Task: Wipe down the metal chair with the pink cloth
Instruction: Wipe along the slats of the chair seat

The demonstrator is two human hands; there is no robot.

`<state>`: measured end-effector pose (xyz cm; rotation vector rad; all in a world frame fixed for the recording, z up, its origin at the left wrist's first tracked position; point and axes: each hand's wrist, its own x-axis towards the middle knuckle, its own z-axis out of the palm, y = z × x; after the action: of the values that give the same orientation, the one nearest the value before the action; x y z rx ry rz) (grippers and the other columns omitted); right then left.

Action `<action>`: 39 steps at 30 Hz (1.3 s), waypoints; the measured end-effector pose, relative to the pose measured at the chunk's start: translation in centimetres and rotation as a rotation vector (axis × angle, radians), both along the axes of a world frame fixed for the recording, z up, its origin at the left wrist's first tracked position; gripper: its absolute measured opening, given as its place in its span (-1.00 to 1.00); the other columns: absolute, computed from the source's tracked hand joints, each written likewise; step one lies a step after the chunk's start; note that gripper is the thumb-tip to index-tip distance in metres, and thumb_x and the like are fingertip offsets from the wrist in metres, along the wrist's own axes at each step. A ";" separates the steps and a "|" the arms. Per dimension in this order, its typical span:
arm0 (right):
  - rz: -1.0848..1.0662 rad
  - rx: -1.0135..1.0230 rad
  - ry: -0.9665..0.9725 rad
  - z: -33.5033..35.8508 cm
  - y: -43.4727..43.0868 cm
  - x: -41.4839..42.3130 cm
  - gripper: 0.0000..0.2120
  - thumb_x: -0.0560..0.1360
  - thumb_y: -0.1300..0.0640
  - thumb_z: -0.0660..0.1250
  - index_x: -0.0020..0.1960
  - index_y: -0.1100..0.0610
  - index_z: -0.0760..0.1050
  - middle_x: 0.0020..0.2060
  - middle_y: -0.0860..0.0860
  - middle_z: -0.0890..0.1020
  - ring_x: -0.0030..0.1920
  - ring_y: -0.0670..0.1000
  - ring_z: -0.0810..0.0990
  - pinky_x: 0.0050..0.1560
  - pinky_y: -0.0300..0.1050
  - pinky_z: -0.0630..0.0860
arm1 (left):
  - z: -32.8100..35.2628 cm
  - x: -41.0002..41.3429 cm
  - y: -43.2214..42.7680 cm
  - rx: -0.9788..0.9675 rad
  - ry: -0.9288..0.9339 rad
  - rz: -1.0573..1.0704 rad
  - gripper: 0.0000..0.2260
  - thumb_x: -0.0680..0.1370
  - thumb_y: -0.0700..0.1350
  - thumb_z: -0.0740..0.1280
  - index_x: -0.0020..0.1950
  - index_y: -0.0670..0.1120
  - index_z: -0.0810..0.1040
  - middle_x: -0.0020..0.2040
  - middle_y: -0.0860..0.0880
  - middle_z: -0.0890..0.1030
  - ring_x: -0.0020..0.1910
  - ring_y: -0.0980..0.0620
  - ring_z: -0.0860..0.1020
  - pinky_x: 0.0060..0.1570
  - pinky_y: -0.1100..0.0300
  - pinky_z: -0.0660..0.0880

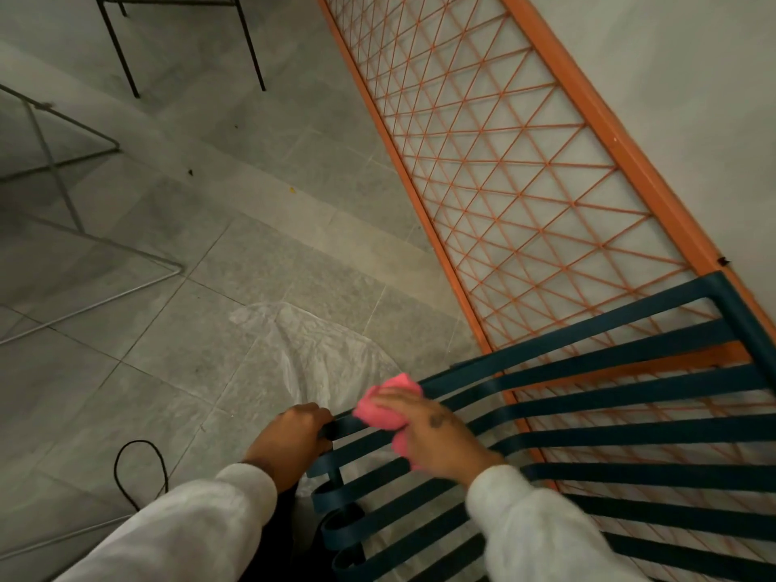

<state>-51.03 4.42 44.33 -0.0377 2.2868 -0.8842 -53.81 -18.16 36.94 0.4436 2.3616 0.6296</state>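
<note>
**Inspector:** Where is the chair?

**Assessor:** The dark blue metal chair [651, 433] fills the lower right of the head view. Its flat slats fan out toward an orange mesh panel [617, 144] that leans on the pale wall. The near ends of the slats curl into rolled loops.

**Inspector:** Where is the cloth?

**Assessor:** The pink cloth [386, 403] is bunched up and pressed on the upper slats near their rolled ends. It lies under the fingers of the right hand [436, 438].

**Inspector:** What is the grip on each side?

**Assessor:** The right hand grasps the cloth, fingers curled over the wad, palm down on the slats. The left hand [289, 443] is clenched round a rolled slat end at the chair's near edge, just beside the cloth. Both wrists wear white sleeves.

**Inspector:** What is around the chair?

**Assessor:** A clear plastic sheet [319, 354] lies crumpled on the grey tiled floor [252, 262], reaching under the chair's near edge. A black cable [138, 442] loops on the tiles at lower left. A grey wire frame [126, 250] stands at the left, and thin black furniture legs [252, 48] at the top.
</note>
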 end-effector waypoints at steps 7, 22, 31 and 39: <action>-0.242 0.463 0.102 -0.9 6.0 -2.3 -0.48 0.52 0.32 0.31 0.42 0.00 0.36 0.32 0.02 0.47 0.25 0.08 0.51 0.32 0.03 0.46 | -0.2 0.2 -0.1 0.002 0.012 -0.017 -0.76 0.55 -0.07 0.29 0.19 -0.08 0.55 0.10 -0.05 0.56 0.07 -0.05 0.54 0.07 0.16 0.47; -0.172 0.111 0.224 -2.2 4.7 0.9 -0.35 0.53 0.34 0.29 0.39 -0.30 0.30 0.37 -0.07 0.46 0.32 -0.08 0.46 0.44 -0.06 0.32 | -0.2 -0.2 0.0 0.001 0.008 -0.034 -0.76 0.53 -0.07 0.32 0.16 -0.08 0.57 0.06 -0.06 0.57 0.03 -0.06 0.56 0.01 0.16 0.47; -1.532 -0.293 0.017 -0.7 11.8 2.5 -0.46 0.50 0.14 0.42 0.41 -0.16 0.38 0.22 0.02 0.58 0.08 0.11 0.63 0.09 0.19 0.57 | 0.5 -1.6 0.4 0.014 -0.049 -0.054 -0.77 0.48 -0.04 0.38 0.13 -0.01 0.59 0.03 -0.01 0.60 -0.02 -0.02 0.58 0.02 0.12 0.53; -1.610 -0.760 -0.272 -2.2 -2.3 3.1 -0.69 0.62 0.19 0.21 0.34 -0.01 0.44 0.03 0.13 0.70 -0.24 0.05 0.73 -0.32 -0.04 0.62 | 0.9 -1.9 0.4 0.019 -0.057 -0.092 -0.81 0.48 -0.04 0.38 0.07 -0.03 0.60 -0.02 -0.03 0.62 -0.07 -0.01 0.59 0.00 0.07 0.55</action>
<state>-47.94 2.12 42.10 1.6060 1.2128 -2.2232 -55.72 -17.79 37.81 0.5325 2.2691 0.6142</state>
